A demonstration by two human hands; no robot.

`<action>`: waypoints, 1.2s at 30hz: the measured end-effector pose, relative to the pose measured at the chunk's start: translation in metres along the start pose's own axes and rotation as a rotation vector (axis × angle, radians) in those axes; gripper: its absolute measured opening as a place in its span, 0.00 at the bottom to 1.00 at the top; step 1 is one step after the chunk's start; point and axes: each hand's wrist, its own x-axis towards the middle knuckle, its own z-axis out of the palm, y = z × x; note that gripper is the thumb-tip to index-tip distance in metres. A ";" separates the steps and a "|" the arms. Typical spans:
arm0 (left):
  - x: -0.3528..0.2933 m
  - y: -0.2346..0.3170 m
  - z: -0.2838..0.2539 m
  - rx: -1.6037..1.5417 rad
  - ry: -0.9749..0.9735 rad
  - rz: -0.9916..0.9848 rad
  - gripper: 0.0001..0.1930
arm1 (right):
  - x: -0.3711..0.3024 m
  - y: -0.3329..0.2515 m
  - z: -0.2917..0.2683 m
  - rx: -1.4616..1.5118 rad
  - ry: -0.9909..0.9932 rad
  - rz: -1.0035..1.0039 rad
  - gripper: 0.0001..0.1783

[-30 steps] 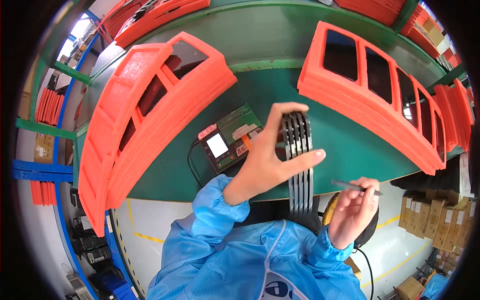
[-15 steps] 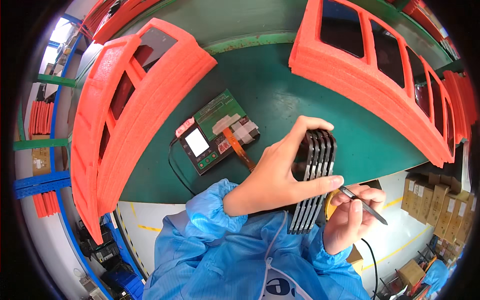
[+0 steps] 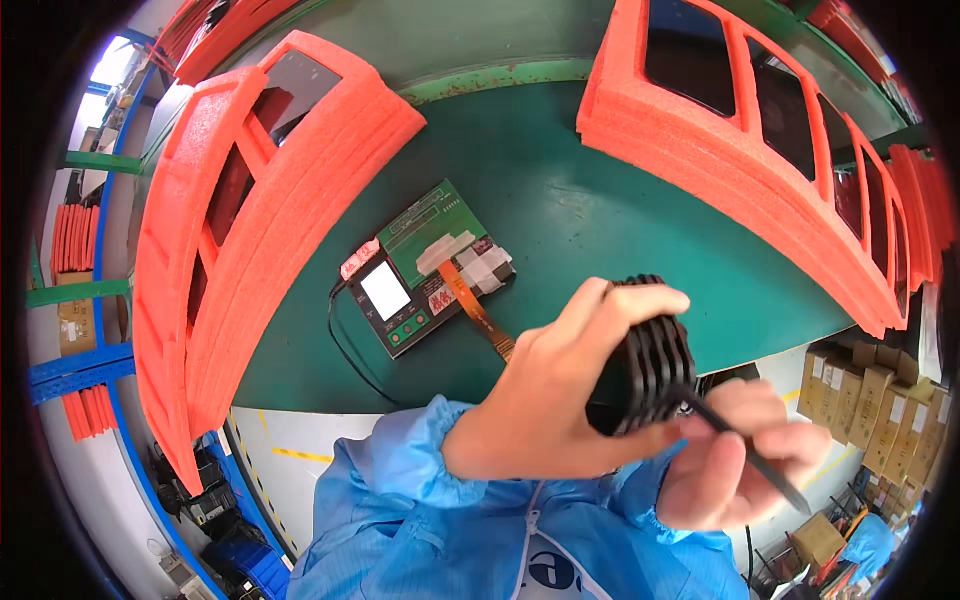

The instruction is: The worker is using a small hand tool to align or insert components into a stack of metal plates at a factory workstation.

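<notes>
Head view: left grip (image 3: 560, 390) clamped on the stack of thin dark panels (image 3: 662, 365), fingers far side, thumb near side; stack sits right of palm, above the bench's (image 3: 560, 215) near edge. Right grip (image 3: 735, 465) holds a dark stick-like tool (image 3: 765, 470), far tip at stack's near right; contact unclear. Circuit board (image 3: 430, 255) left on bench.

We count two hands, one left hand (image 3: 545, 405) and one right hand (image 3: 712, 487). In the left hand we see one bundle of dark plates (image 3: 660, 365), too blurred for us to number; in the right, one dark tool (image 3: 768, 470). Left of the left hand, we find one circuit unit (image 3: 418, 285) with one white screen (image 3: 386, 291), three buttons (image 3: 408, 329), one orange ribbon (image 3: 475, 310) and one black cord (image 3: 352, 350). Farther left, we count one red foam stack (image 3: 300, 205) showing three dark panels (image 3: 232, 192); beyond the right hand, another foam stack (image 3: 700, 155) showing five.
</notes>
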 end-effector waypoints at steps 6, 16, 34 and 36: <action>0.008 0.003 0.001 0.183 0.154 0.315 0.41 | -0.005 -0.014 0.000 0.092 0.019 -0.116 0.10; 0.024 -0.014 0.002 0.329 0.210 0.461 0.42 | -0.013 -0.005 -0.004 0.230 -0.110 0.119 0.12; 0.023 -0.022 0.011 0.411 0.199 0.557 0.45 | -0.013 -0.006 -0.016 -0.046 -0.202 0.033 0.18; 0.023 -0.021 0.010 0.408 0.182 0.546 0.46 | -0.014 -0.003 -0.020 0.010 -0.189 0.029 0.11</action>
